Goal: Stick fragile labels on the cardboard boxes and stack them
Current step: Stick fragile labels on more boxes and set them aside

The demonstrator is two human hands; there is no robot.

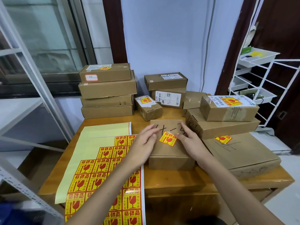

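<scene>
A cardboard box (170,153) with handwritten black marks sits at the table's middle. A yellow and red fragile label (168,138) lies on its top, one upper corner lifted. My left hand (142,146) rests on the box's left part, fingers straight and blurred, just left of the label. My right hand (191,140) lies on the right part, fingertips touching the label's right edge. A sheet of fragile labels (103,174) lies on the table to the left, partly peeled.
A tall stack of flat boxes (108,90) stands at the back left. More boxes (165,82) stand behind, with a small labelled box (148,107) in front of them. Labelled boxes (228,109) and a large flat box (243,153) fill the right. A white wire rack (259,75) stands far right.
</scene>
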